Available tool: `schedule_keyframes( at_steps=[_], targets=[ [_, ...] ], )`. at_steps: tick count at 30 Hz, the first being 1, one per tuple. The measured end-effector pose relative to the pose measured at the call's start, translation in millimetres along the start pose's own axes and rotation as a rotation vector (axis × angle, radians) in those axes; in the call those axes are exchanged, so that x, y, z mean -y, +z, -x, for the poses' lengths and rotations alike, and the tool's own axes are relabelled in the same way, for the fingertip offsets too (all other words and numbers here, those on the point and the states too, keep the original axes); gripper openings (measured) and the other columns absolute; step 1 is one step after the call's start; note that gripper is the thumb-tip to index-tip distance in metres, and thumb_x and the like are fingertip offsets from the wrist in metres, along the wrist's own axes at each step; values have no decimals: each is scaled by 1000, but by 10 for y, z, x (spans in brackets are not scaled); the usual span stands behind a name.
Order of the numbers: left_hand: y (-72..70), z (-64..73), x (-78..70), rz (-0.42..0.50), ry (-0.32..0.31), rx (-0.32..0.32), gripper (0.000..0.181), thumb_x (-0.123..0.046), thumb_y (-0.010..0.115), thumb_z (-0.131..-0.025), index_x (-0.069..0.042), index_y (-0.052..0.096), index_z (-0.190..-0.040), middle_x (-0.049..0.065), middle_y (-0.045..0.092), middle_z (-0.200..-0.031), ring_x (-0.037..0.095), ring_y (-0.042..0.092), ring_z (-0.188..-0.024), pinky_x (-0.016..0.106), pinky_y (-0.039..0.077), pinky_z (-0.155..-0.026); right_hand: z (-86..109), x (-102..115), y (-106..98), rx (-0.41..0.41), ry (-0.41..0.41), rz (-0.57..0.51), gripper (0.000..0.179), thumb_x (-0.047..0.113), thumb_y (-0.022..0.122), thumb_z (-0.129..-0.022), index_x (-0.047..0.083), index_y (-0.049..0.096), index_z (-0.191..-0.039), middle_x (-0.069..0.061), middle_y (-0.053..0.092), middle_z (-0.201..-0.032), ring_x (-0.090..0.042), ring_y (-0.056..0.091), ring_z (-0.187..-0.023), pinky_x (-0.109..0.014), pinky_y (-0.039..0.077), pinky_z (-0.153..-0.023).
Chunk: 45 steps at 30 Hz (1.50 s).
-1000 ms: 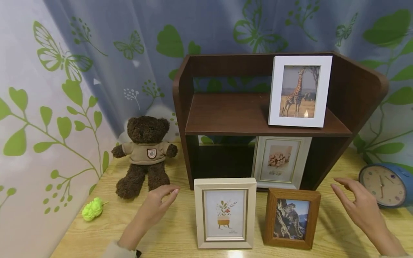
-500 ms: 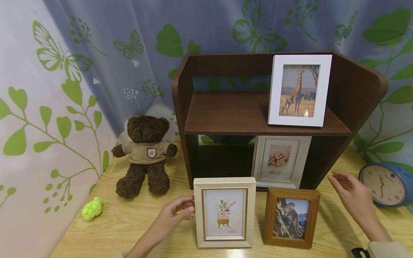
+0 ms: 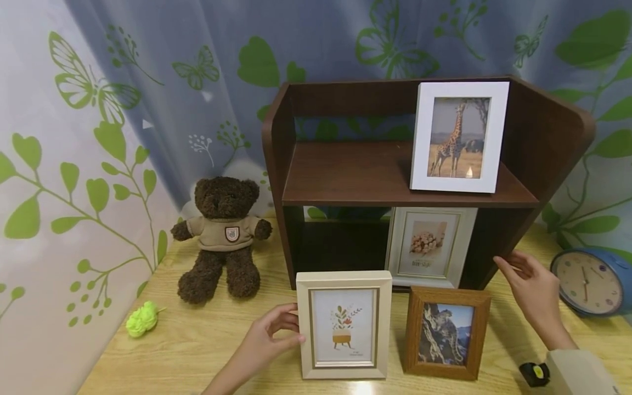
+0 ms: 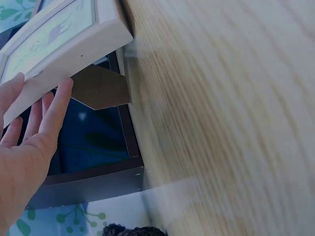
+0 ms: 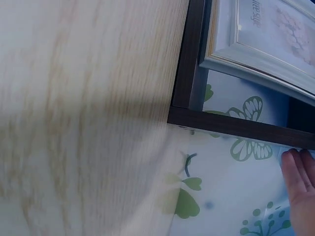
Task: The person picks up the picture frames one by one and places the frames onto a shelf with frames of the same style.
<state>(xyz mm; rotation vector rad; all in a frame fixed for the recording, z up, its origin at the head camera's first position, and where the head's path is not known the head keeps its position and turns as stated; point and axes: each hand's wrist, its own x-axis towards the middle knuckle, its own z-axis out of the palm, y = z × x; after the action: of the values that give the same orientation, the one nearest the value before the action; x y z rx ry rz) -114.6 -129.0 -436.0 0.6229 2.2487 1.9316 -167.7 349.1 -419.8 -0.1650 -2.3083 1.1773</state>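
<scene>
The cream picture frame (image 3: 344, 323) with a plant print stands on the wooden table in front of the shelf. My left hand (image 3: 269, 334) holds its left edge, thumb at the front and fingers along the side. In the left wrist view, a brown stand flap (image 4: 101, 87) sticks out behind the frame. Beside the dark brown two-tier shelf (image 3: 345, 170), my right hand (image 3: 535, 291) has its fingertips at the lower part of the right side panel. These fingers (image 5: 293, 177) look fairly straight in the right wrist view, and that hand holds nothing.
Right of the cream frame stands a brown wooden frame (image 3: 449, 334) with a leopard picture. The shelf bears a white giraffe frame (image 3: 459, 137) above and a pale frame (image 3: 429, 247) below. A teddy bear (image 3: 224, 241), lime-green ball (image 3: 142, 319) and blue clock (image 3: 587, 282) flank it.
My left hand has come rightward from beside the teddy bear and taken hold of the cream frame's edge. The right hand has moved left to the shelf's side panel. The frames stay in place.
</scene>
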Motion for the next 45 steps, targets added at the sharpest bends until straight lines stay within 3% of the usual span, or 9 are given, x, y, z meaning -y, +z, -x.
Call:
schedule_keyframes(
  at_steps=[4, 7, 12, 19, 34, 38, 45],
  targets=[
    [12, 8, 11, -11, 24, -1, 50, -3, 71, -84, 14, 49, -126, 29, 62, -102, 6, 62, -90, 30, 56, -80, -2, -15, 33, -33, 30, -57, 20, 17, 71, -86, 17, 65, -105, 37, 55, -86, 22, 53, -82, 0, 43, -66],
    [20, 15, 5, -7, 34, -2, 50, -3, 70, -85, 14, 48, -126, 30, 61, -102, 8, 62, -90, 30, 56, -78, 0, -15, 55, -65, 65, -87, 19, 14, 73, -85, 25, 65, -99, 36, 57, -83, 20, 55, -80, 0, 43, -64],
    [39, 36, -26, 65, -26, -5, 52, -2, 68, -86, 15, 45, -129, 33, 59, -105, 7, 61, -91, 31, 58, -72, 7, 0, 81, -119, 119, -103, 18, 11, 75, -82, 24, 67, -91, 36, 58, -77, 20, 56, -76, -1, 42, -60],
    [61, 46, -35, 79, -45, -35, 55, -1, 69, -85, 15, 45, -131, 34, 58, -105, 8, 62, -90, 36, 59, -71, 8, 25, 92, -134, 127, -70, 13, 15, 75, -82, 22, 67, -89, 37, 55, -75, 23, 53, -75, -2, 41, -57],
    [59, 29, -8, 21, 18, -45, 52, -5, 70, -85, 13, 49, -129, 31, 61, -101, 18, 64, -89, 41, 58, -68, 5, -3, 88, -120, 148, -166, 19, 6, 73, -82, 24, 67, -86, 28, 59, -79, 17, 58, -75, 0, 45, -66],
    [59, 22, 0, 30, 61, -39, 50, 0, 69, -84, 16, 48, -126, 34, 60, -101, 14, 64, -89, 41, 58, -66, 0, -20, 80, -104, 149, -165, 18, 7, 73, -83, 24, 67, -87, 29, 59, -80, 18, 57, -75, -1, 45, -65],
    [36, -9, 7, 52, 79, -27, 49, 4, 67, -84, 17, 47, -126, 36, 59, -102, 9, 63, -91, 40, 59, -66, -8, -38, 87, -104, 138, -150, 20, 6, 73, -83, 24, 66, -88, 30, 59, -80, 18, 57, -74, -1, 45, -65]
  ],
)
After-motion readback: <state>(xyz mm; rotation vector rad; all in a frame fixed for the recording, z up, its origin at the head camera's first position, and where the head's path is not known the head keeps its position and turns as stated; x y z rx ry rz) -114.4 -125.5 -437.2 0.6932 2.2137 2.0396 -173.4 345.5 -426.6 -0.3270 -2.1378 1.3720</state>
